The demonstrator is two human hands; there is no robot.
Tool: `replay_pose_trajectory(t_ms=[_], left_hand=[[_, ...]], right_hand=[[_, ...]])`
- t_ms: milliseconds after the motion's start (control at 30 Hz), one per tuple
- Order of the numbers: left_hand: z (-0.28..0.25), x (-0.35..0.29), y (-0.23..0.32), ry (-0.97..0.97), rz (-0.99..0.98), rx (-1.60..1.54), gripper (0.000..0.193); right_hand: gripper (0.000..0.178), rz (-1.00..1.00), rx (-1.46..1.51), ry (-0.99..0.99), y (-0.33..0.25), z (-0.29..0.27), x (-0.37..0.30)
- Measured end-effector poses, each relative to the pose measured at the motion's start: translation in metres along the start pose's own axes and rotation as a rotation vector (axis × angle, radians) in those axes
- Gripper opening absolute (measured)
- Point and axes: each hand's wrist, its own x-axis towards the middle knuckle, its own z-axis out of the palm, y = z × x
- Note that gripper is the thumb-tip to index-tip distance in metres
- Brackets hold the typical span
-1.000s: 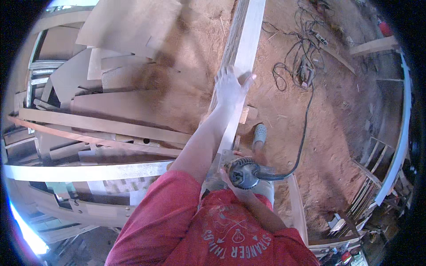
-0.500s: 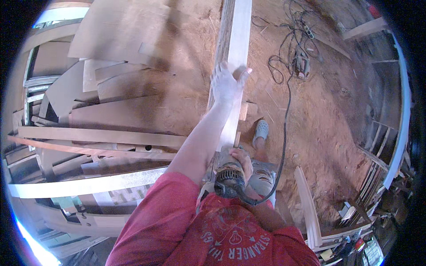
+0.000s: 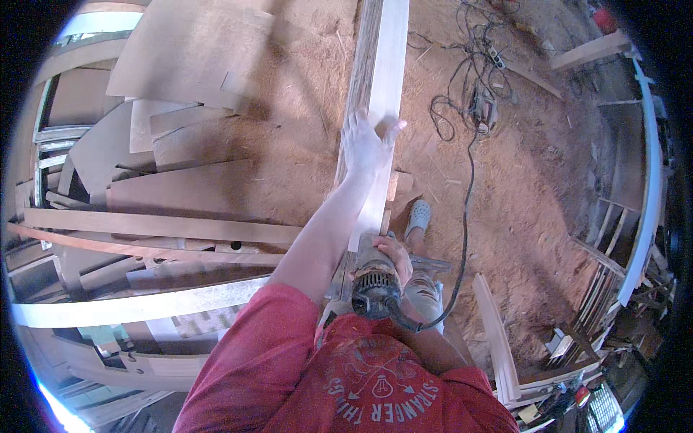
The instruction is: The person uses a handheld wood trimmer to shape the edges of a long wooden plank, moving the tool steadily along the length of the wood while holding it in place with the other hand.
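A long pale plank (image 3: 390,65) runs away from me, with a rough, darker board (image 3: 364,61) along its left side. My left hand (image 3: 368,144) lies across both partway up, fingers over the left side and thumb at the plank's right edge. Near my body, my right hand (image 3: 393,254) is wrapped around the grey housing of a corded power tool (image 3: 375,285) with a black, vented motor end. The tool sits at the near end of the plank. Its working end is hidden beneath the housing. A black cord (image 3: 465,238) leaves the motor and loops right.
Another power tool (image 3: 485,115) lies among tangled cords on the dusty ground at right, by a power strip (image 3: 496,58). Sheet offcuts (image 3: 188,50) and long boards (image 3: 159,225) fill the left. A clog-shod foot (image 3: 419,215) stands right of the plank. More wood strips (image 3: 497,332) lie lower right.
The view has shifted slightly. Both hands keep their hold, the left on the plank and the right on the power tool, whose body appears turned a little.
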Motion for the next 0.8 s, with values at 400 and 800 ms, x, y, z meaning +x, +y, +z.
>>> replay_pose_trajectory(t_ms=[400, 800], left_hand=[[0.0, 0.001, -0.005, -0.006, 0.001, -0.054, 0.101], [-0.013, -0.005, 0.001, 0.02, 0.108, -0.312, 0.066]], right_hand=[[0.057, -0.072, -0.084, -0.001, 0.013, 0.004, 0.016], [0.082, -0.072, -0.078, -0.071, 0.037, 0.001, 0.039]])
